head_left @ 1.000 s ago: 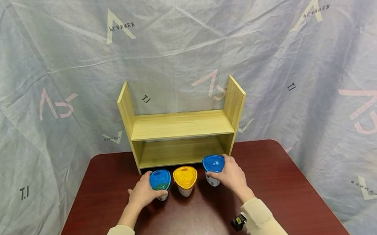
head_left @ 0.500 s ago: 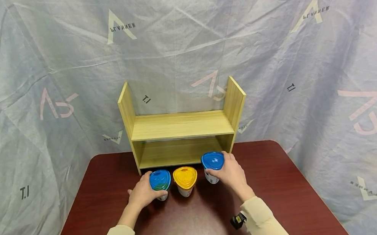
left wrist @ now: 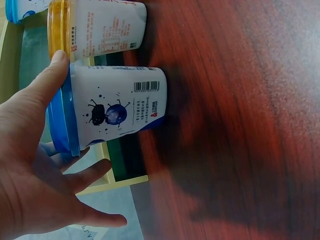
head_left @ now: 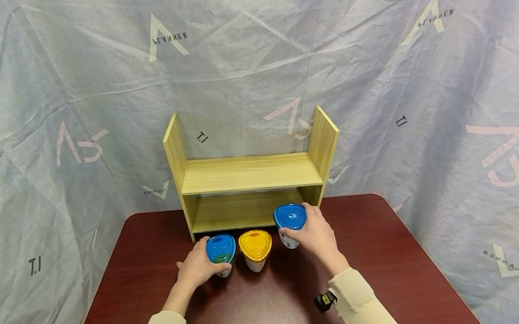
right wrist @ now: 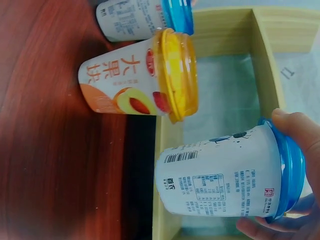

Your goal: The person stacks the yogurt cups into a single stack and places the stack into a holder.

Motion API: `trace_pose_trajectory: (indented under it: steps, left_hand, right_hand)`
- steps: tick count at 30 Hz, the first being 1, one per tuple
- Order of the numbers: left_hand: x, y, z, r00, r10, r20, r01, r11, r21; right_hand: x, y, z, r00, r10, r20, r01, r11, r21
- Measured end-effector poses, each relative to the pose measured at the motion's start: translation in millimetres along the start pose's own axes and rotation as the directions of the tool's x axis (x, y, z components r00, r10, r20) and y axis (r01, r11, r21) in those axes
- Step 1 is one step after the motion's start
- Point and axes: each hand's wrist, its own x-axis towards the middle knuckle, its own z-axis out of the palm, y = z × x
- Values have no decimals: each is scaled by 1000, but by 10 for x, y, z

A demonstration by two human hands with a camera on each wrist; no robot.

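Three yogurt cups with rounded triangular lids are at the front of a small wooden shelf (head_left: 251,173). The left hand (head_left: 197,266) pinches the blue lid of the left cup (left wrist: 117,105) between thumb and fingers; that cup stands upright on the table. The right hand (head_left: 317,236) grips the other blue-lidded cup (right wrist: 220,175) by its lid and holds it raised off the table, right before the lower shelf board. Between them a yellow-lidded cup (right wrist: 130,80) with a peach picture stands on the table, untouched by the right hand.
The shelf has two boards and two upright side panels (head_left: 174,152). A dark red table (head_left: 265,309) lies under everything, and a grey printed cloth (head_left: 238,53) hangs behind and at both sides.
The right hand has lifted its blue-lidded cup and carried it forward and slightly left, closer to the lower shelf board. The left hand, its cup and the yellow-lidded cup have stayed in place.
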Motion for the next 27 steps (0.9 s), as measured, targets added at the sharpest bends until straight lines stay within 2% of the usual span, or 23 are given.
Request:
trace_pose_trajectory:
  steps: [11,27]
  left_hand:
    - [-7,-3,18,1000,-2,-5,2,1000,-4]
    - [3,-27,34,1000,-2,-5,2,1000,-25]
  right_hand:
    - [-24,-183,-82,1000,-24,6,24,999,34]
    - [-14,-405,-91,997,-77,-6,77,995,69]
